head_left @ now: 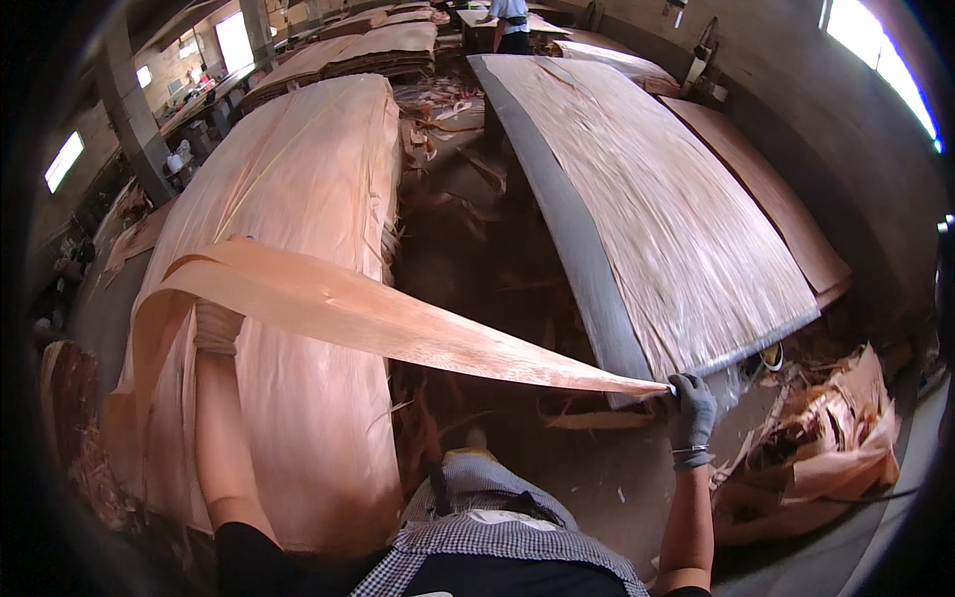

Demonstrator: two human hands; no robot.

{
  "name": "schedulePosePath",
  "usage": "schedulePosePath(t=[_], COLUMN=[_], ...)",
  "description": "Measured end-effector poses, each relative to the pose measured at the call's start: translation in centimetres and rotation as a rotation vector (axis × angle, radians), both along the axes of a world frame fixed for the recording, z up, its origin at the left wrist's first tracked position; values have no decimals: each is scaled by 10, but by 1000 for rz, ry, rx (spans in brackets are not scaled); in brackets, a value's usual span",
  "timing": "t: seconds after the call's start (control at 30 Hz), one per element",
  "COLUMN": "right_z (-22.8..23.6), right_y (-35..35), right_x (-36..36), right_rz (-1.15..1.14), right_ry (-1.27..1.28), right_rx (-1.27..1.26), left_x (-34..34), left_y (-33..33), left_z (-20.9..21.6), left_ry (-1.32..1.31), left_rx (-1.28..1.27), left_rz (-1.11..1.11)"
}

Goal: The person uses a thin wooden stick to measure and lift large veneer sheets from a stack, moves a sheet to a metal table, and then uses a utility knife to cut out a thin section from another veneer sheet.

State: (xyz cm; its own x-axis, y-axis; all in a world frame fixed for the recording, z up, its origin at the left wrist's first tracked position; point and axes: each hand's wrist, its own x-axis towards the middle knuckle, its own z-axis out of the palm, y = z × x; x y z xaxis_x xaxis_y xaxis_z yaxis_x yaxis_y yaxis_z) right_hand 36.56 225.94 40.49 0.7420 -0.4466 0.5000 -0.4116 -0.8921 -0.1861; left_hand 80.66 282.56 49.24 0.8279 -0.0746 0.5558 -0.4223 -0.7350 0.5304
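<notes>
A long, pale reddish strip of wood veneer (348, 310) stretches between my two hands, narrowing to a point at its right end. My right hand (694, 410), in a grey glove, is closed on that narrow tip, near the corner of the right-hand table. My left hand (217, 326), in a light glove, holds up the wider end over the left stack of veneer sheets (323, 438). The strip hides most of its fingers and droops beyond the hand to the left. Streaked veneer (657, 199) covers the table on the right.
A grey board edge (572, 234) runs along the right table's inner side. Veneer scraps litter the aisle floor (468, 239). A torn scrap heap (826, 438) lies at my right. Further stacks (388, 45) and a person (511, 22) are at the back. A pillar (129, 114) stands left.
</notes>
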Motion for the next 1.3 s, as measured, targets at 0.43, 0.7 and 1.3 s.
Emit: schedulePosePath(t=[0.43, 0.7, 1.3], right_z=[-14, -13, -132], right_y=[-251, -352, -411], right_x=[42, 35, 712], right_rz=[-607, -1128, -46], right_ry=[189, 169, 133], right_rx=[7, -383, 433], left_x=[232, 111, 250], left_y=[-549, -602, -235], left_z=[-24, -271, -371], left_ry=[74, 1109, 1015], left_rx=[-61, 220, -2003], left_rz=[-628, -1499, 770])
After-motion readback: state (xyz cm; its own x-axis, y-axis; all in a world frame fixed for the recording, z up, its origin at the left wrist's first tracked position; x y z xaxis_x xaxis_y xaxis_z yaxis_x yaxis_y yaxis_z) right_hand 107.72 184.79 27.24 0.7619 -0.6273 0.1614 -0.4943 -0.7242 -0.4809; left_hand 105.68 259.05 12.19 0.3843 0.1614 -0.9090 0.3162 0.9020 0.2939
